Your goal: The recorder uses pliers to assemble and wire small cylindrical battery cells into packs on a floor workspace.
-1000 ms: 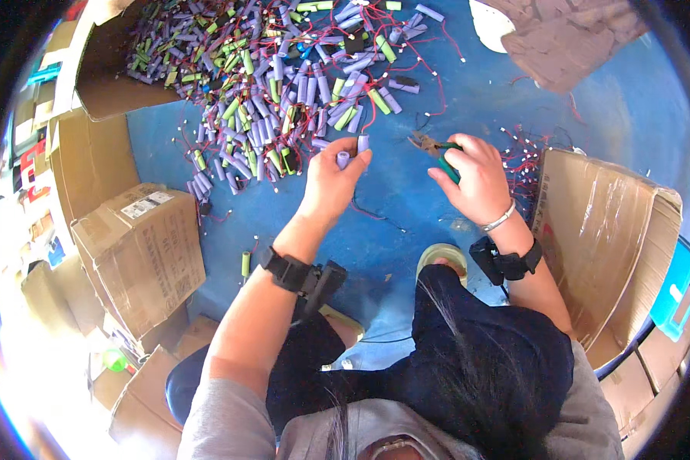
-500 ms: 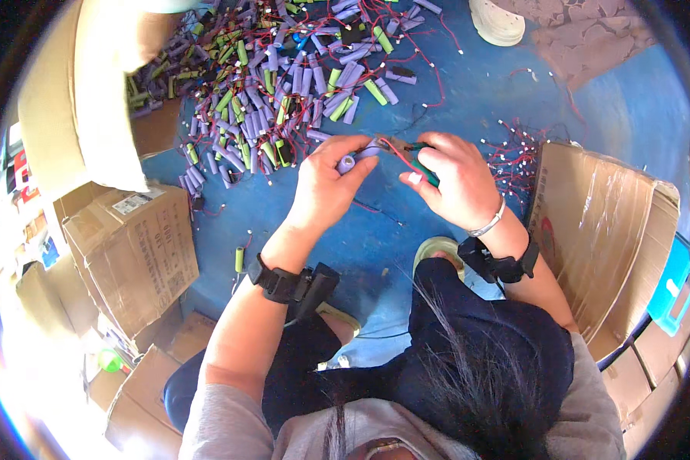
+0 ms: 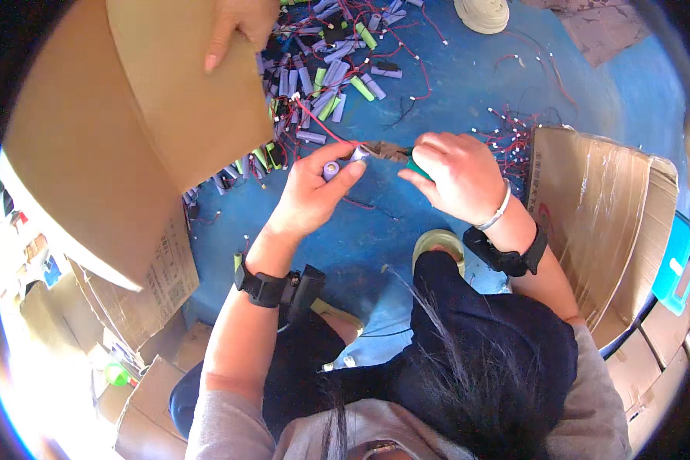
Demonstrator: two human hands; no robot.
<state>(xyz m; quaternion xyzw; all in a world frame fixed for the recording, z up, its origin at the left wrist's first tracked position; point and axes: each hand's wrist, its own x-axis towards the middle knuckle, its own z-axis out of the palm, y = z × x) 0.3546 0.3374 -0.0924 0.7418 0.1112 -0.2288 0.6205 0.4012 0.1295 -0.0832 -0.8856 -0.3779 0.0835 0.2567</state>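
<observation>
My left hand (image 3: 310, 195) is closed around a pair of purple cylindrical battery cells (image 3: 330, 170), whose round ends show between thumb and fingers. A red wire (image 3: 322, 126) runs up and left from these cells to a small white connector over the pile. In my right hand (image 3: 468, 184) are pliers with green handles (image 3: 417, 168). Their dark jaws (image 3: 386, 151) reach left to the cells, at the wire; whether they are closed on it I cannot tell. Beyond my hands lies a heap of purple and green cells (image 3: 326, 80) with red wires.
Another person's hand (image 3: 245, 23) rests on a large cardboard sheet (image 3: 199, 100) at upper left, covering part of the heap. Loose wires with white connectors (image 3: 514, 142) lie right, beside an open carton (image 3: 590, 222). Another carton (image 3: 149, 280) stands left. A pale shoe (image 3: 483, 14) is far off.
The cardboard at upper left has swung right and down over the heap, with the other person's hand on it. The red wire now stretches up-left from my left hand. My hands keep their holds.
</observation>
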